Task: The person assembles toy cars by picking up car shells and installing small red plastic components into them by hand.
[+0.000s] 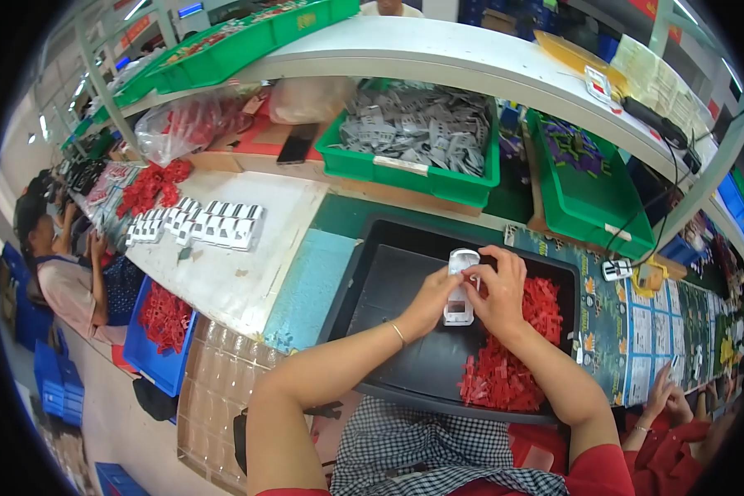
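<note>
Over the black tray, a white toy car body is held between both hands, its long side pointing away from me. My left hand grips its left edge, fingers closed. My right hand is at its right side, with thumb and index finger pinched over the middle of the shell. Whether a small part sits in that pinch is hidden by the fingers. A heap of red plastic parts fills the right side of the tray, below my right hand.
Rows of white toy cars stand on the white table at left. Green bins holding grey-white parts sit behind the tray, under a white shelf. A phone lies nearby. A co-worker sits left; another person's hands are at right.
</note>
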Action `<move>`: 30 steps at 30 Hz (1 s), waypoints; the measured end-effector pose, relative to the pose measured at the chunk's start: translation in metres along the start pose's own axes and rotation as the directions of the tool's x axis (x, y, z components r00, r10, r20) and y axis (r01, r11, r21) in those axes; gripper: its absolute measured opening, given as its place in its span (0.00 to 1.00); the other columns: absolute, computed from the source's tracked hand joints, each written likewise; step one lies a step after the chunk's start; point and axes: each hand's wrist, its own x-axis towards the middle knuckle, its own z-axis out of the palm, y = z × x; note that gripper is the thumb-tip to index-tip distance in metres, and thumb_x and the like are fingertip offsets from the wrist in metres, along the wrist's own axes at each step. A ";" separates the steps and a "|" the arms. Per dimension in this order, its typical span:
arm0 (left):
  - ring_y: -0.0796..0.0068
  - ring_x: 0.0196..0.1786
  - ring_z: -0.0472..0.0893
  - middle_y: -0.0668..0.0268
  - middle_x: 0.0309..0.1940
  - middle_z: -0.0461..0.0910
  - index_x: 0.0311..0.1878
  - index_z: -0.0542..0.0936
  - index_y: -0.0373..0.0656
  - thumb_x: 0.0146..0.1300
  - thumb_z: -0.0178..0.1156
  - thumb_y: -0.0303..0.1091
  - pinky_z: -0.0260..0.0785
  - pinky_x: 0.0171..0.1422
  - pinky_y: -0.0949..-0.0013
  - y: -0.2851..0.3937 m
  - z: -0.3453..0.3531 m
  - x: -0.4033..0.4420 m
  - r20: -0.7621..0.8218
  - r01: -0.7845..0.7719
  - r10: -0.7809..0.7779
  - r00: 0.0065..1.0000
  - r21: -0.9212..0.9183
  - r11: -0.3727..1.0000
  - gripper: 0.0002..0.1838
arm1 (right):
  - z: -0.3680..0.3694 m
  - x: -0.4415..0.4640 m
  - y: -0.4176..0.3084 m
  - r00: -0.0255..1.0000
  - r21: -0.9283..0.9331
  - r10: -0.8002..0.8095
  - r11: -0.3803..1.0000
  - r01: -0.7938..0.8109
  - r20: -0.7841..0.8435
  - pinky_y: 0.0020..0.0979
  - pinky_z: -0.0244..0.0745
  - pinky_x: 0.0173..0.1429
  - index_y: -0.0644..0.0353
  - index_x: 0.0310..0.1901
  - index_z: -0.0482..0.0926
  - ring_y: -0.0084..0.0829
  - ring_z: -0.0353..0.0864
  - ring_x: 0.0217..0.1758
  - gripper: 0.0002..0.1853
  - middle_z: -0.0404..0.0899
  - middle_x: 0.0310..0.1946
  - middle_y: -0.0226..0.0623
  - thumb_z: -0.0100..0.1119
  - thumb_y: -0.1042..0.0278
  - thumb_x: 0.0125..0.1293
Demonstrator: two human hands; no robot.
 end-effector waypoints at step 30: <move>0.77 0.28 0.77 0.61 0.24 0.79 0.41 0.78 0.34 0.58 0.55 0.32 0.71 0.35 0.69 -0.002 -0.005 -0.001 -0.013 0.091 -0.093 0.996 0.397 0.913 0.12 | 0.018 -0.011 0.022 0.837 0.552 0.420 0.629 -0.547 0.350 0.27 0.74 0.34 0.66 0.43 0.74 0.25 0.78 0.28 0.18 0.78 0.30 0.38 0.66 0.72 0.50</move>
